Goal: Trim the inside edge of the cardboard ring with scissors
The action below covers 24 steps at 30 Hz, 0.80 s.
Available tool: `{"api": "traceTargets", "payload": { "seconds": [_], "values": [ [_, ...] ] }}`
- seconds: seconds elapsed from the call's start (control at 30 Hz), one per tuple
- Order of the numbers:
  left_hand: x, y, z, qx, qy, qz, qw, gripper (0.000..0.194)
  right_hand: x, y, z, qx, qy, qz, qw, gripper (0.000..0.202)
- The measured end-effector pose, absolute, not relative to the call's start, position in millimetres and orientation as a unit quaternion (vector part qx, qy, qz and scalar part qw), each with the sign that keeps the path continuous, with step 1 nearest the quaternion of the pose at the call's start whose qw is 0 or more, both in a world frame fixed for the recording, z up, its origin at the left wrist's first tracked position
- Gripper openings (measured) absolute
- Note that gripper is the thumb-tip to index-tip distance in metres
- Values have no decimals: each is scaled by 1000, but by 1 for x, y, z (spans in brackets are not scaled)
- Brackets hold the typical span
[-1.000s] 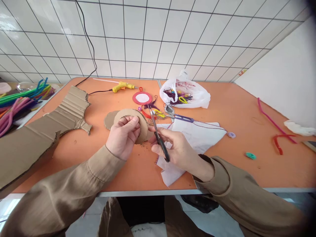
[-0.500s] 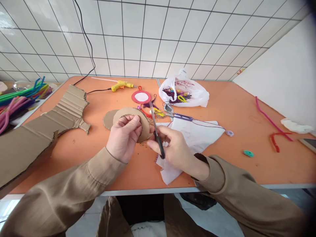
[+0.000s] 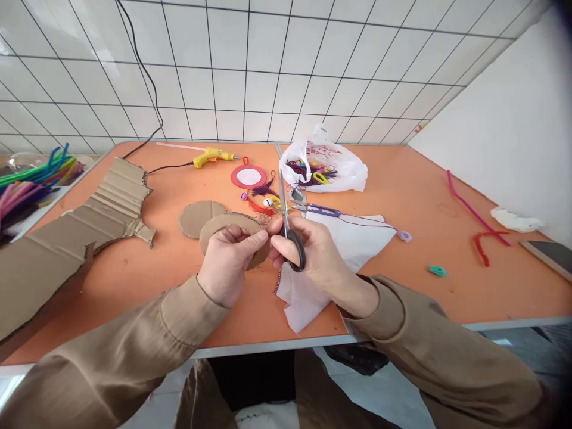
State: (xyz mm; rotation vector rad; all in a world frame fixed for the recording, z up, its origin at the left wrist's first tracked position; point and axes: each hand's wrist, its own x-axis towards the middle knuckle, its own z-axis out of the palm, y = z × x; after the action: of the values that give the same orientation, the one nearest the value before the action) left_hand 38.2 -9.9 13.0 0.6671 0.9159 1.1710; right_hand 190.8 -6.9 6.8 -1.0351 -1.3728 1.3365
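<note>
"Head view: what is at the centre of the work?"

"One round, flat, tan cardboard disc (image 3: 243,222), raised over the near side of the orange tabletop (image 3: 402,298). The left hand (image 3: 232,262) pinches it between thumb and bent fingers."

"And the right hand (image 3: 313,250)?"

"Curled around a pair of black-handled metal scissors (image 3: 295,253), blades pointing away from the person. Its fingertips come close to the disc's right edge, near the left thumb; whether they touch the cardboard is hard to tell."

"What lies just around them?"

"A second tan cardboard disc (image 3: 201,215) flat on the table, partly behind the held one. Beneath the right hand spreads a white cloth with dark stitched edging (image 3: 361,235), and a purple-handled metal tool (image 3: 324,210) lies at its far edge."

"Farther off?"

"Beyond the hands, a red round piece with a white centre (image 3: 248,177), near a dark purple tassel (image 3: 263,189). Right of those sits a white plastic bag (image 3: 346,173), dark threads showing in its mouth. A yellow glue gun (image 3: 212,157) lies toward the white tiled wall (image 3: 250,71), and a large cut sheet of brown corrugated cardboard (image 3: 80,232) fills the left side."
</note>
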Motion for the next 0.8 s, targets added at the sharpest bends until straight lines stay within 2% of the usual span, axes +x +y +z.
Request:
{"api": "traceTargets", "payload": {
  "seconds": [0.23, 0.4, 0.6, 0.8],
  "values": [
    [30, -1, 14, 247, 368, 561, 699, 23, 201, -13, 11, -429, -714, 381, 401, 27],
    [27, 1, 20, 205, 356, 606, 681, 31, 202, -13, 14, -420, -761, 318, 379, 33],
    [28, -1, 29, 217, 353, 612, 674, 27, 204, -10, 4, -427, -805, 225, 345, 57],
    [25, -2, 24, 293, 345, 594, 665, 26, 205, -11, 4, -427, -828, 166, 323, 59]
  ]
}}
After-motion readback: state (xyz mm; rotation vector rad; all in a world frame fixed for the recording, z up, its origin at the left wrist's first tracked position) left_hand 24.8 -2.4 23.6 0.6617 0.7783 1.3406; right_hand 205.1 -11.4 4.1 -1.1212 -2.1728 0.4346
